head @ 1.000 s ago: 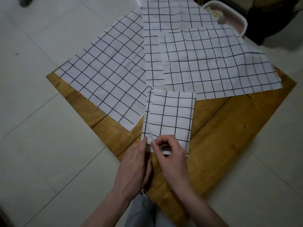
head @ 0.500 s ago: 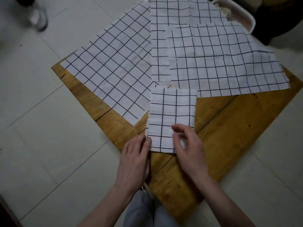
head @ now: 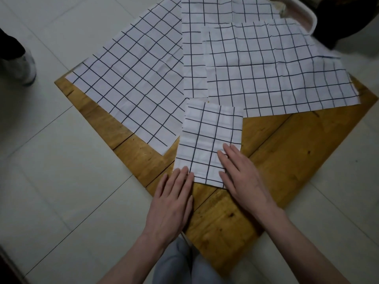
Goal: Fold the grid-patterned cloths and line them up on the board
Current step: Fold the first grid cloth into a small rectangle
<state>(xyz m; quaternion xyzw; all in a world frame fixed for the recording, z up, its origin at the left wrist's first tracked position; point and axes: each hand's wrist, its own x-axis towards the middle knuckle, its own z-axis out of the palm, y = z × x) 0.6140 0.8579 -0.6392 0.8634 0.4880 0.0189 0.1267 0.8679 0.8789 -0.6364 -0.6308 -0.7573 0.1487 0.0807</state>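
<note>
Fingers of both hands lie flat on the small folded white cloth with a black grid [head: 209, 140], gripping nothing: the left hand [head: 172, 201] touches its near-left corner, the right hand [head: 242, 179] presses its near-right part. It sits by the near corner of the square wooden board [head: 287, 156], long axis running away from the person. Three unfolded grid-patterned cloths [head: 276, 68] cover the far half. No writing shows.

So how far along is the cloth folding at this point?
Done: one folded cloth lies as a small rectangle on the wooden board. In hand: the left hand and right hand lie flat on its near edge, fingers straight. Left: three unfolded cloths, the left cloth, the middle cloth and the right cloth, lie spread and overlapping. No row yet.
</note>
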